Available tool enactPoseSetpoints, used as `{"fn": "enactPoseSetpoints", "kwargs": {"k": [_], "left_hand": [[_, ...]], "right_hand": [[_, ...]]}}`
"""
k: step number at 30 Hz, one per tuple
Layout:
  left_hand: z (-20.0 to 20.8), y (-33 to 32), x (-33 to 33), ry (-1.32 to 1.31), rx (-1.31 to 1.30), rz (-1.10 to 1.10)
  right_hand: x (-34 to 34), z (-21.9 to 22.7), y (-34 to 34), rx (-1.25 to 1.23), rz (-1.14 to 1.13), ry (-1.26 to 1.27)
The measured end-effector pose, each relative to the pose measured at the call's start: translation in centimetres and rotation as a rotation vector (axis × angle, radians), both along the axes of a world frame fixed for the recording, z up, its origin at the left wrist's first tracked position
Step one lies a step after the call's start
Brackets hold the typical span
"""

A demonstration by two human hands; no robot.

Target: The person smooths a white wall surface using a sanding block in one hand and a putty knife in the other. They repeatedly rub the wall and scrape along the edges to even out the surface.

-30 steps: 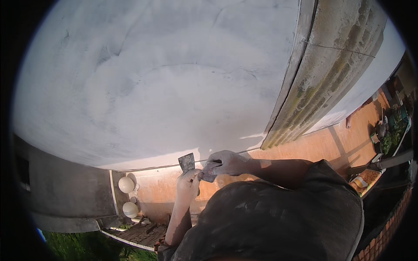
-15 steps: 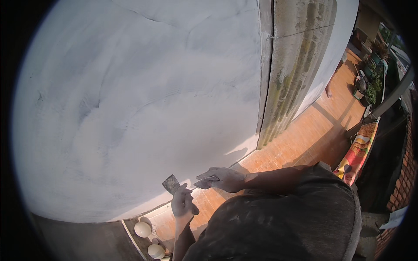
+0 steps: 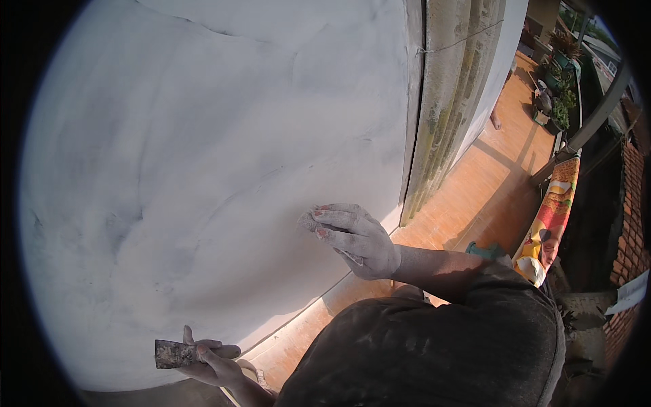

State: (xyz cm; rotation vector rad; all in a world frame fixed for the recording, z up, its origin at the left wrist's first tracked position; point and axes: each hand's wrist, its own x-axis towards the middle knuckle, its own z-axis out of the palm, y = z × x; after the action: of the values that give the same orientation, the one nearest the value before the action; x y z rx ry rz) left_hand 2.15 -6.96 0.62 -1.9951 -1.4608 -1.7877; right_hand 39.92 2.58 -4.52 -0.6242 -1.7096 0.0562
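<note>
A putty knife (image 3: 174, 354) with a short, broad, stained blade is gripped in my left hand (image 3: 215, 359), low at the left. Its handle is mostly hidden by my fingers. White dust coats both hands. My right hand (image 3: 363, 241) is closed, its fingers pressed together at the white, smeared wall (image 3: 203, 169). A thin, dusty grey piece that looks like folded sandpaper (image 3: 307, 221) sticks out past those fingertips, and a pale edge shows under the palm. Fine cracks and grey patches mark the wall's surface.
A ribbed, stained grey column (image 3: 451, 102) stands at the wall's right end. Orange floor tiles (image 3: 498, 169) run along the wall's foot. On the right are a railing post (image 3: 600, 112), a colourful cloth (image 3: 549, 224) and potted plants (image 3: 559, 108). Another person's foot (image 3: 496, 121) shows beyond the column.
My hands have moved apart. The left has gone down and left with the putty knife; the right has risen to the wall with the grey piece. The view has shifted slightly.
</note>
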Motion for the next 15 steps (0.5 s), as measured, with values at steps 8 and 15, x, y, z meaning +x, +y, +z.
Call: {"fn": "enactPoseSetpoints", "kwargs": {"k": [8,15], "left_hand": [[0.5,1.5,-11.0,-0.231,0.007,-0.099],[0.0,0.9,-14.4,-0.432,-0.073,-0.009]], "right_hand": [[-0.6,-0.1,0.8,0.085,-0.565,0.052],[-7.7,7.5,4.1,-0.128,-0.904,0.466]]}}
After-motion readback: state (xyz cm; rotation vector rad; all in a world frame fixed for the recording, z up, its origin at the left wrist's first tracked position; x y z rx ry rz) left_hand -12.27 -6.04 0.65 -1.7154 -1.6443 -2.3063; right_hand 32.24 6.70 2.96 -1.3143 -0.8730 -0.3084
